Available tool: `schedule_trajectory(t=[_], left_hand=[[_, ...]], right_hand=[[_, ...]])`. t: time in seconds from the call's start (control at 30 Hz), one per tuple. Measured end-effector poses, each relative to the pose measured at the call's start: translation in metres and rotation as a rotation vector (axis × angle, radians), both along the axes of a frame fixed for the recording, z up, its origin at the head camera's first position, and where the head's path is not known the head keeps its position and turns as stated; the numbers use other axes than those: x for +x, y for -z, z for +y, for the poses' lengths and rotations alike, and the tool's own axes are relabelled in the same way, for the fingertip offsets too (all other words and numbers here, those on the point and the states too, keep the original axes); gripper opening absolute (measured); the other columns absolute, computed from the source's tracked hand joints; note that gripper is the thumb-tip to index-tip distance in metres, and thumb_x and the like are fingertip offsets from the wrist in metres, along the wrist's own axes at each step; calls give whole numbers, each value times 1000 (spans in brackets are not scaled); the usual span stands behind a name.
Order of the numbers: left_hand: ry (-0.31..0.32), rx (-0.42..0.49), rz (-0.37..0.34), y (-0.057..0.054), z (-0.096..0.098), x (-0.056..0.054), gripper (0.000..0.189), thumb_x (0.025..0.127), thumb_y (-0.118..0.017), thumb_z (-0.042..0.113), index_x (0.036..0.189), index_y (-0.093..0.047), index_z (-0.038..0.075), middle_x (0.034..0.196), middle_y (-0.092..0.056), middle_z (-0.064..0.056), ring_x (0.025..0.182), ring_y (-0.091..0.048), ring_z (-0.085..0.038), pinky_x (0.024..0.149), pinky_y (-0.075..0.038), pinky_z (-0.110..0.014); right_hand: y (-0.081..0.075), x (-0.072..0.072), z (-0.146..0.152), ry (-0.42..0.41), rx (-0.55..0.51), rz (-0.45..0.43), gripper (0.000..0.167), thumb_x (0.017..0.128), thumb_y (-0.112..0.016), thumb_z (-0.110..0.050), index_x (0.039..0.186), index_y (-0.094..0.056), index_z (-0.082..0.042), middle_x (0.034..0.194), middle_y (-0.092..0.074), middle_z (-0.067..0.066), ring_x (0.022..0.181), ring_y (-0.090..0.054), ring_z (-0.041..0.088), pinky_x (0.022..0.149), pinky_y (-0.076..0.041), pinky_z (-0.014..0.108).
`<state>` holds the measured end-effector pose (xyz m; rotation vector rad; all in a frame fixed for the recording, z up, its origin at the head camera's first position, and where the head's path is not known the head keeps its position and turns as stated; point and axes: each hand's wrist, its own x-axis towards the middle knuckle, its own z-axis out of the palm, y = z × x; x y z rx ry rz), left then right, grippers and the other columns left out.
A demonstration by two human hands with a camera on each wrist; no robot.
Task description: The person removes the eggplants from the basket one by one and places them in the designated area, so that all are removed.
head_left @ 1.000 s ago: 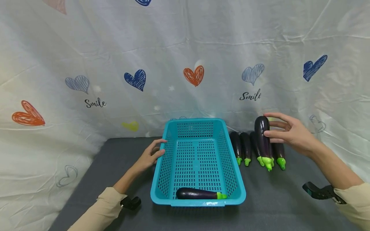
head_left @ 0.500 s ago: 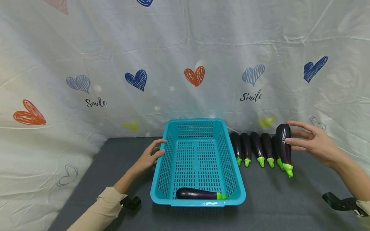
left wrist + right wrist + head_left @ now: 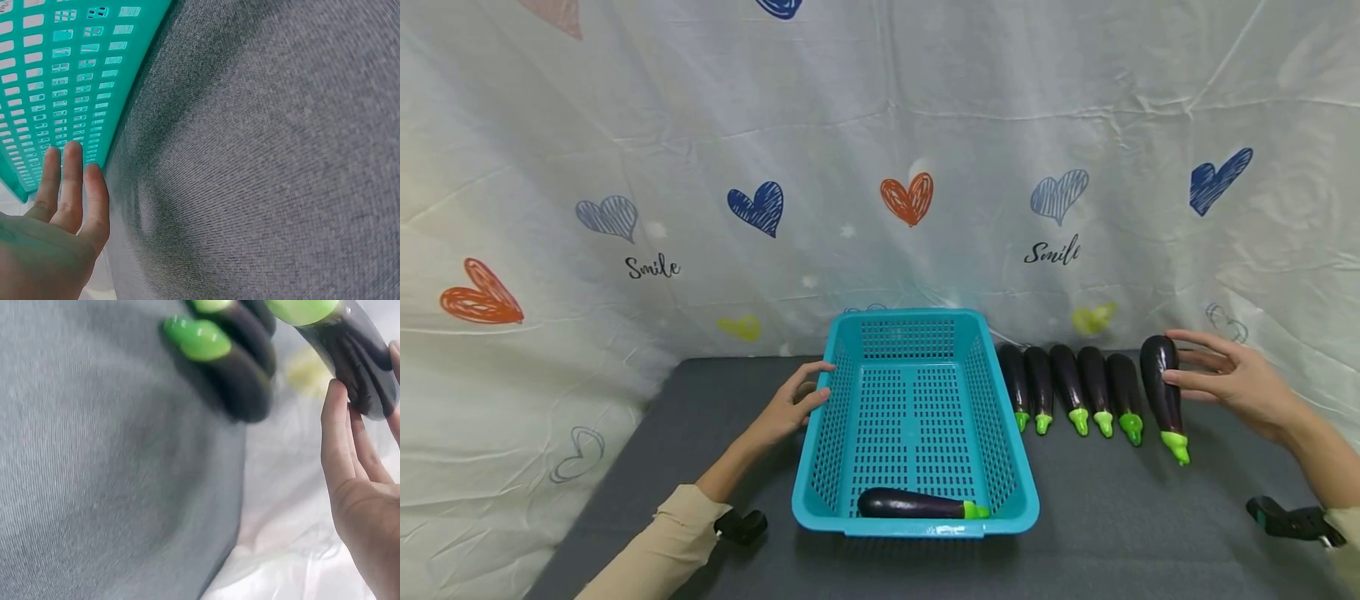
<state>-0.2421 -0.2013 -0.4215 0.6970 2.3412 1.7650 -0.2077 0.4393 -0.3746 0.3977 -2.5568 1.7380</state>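
Note:
At the right of the head view, my right hand (image 3: pixel 1247 379) pinches a dark purple eggplant (image 3: pixel 1161 379) between thumb and fingers, its green stem end pointing down toward the table. In the right wrist view the held eggplant (image 3: pixel 359 356) appears at the top right, fingertips against its side. My left hand (image 3: pixel 790 408) touches the left rim of a blue plastic basket (image 3: pixel 1026 500); in the left wrist view, straight fingers (image 3: pixel 73 181) lie against its perforated outer wall. One eggplant (image 3: pixel 913 503) lies crosswise inside the basket, along the near wall.
Several eggplants (image 3: pixel 1065 379) lie in a row right of the basket, green ends toward me. A dark grey cloth (image 3: pixel 1105 533) covers the table. Behind it hangs a white curtain (image 3: pixel 827 108) with printed hearts.
My right hand has carried the eggplant rightward and lower, from over the row to just beyond its right end. My left hand and the basket have stayed put.

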Motion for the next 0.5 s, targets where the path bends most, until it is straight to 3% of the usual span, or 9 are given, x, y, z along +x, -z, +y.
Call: schedule_trajectory(t=[0.13, 0.3, 0.37, 0.5], left_hand=[[-3, 0, -2, 0, 0, 0, 45, 109, -49, 21, 152, -38, 13, 137, -49, -30, 111, -58, -41, 77, -55, -46], [1, 4, 4, 1, -1, -1, 45, 109, -50, 19, 152, -38, 12, 135, -50, -30, 108, -59, -39, 75, -56, -45], [2, 2, 6, 1, -1, -1, 46, 109, -50, 18, 152, -38, 12, 135, -50, -30, 109, -59, -39, 75, -56, -46], [-2, -8, 10, 1, 0, -2, 45, 109, -50, 18, 152, -38, 12, 135, -50, -30, 109, -59, -40, 76, -56, -46]], right_hand=[[7, -6, 10, 25, 64, -2, 60, 101, -61, 1, 156, -41, -16, 130, -48, -21, 109, -56, -8, 77, -58, 32], [13, -16, 21, 40, 70, -35, 60, 101, -63, -1, 155, -40, -13, 127, -47, -22, 107, -56, -10, 77, -59, 34], [15, -20, 24, 59, 89, -50, 61, 101, -65, -3, 156, -39, -12, 130, -47, -15, 106, -53, -12, 77, -59, 35], [21, -27, 29, 77, 140, -83, 64, 101, -67, -11, 157, -36, -11, 146, -38, 19, 104, -46, -17, 78, -58, 34]])
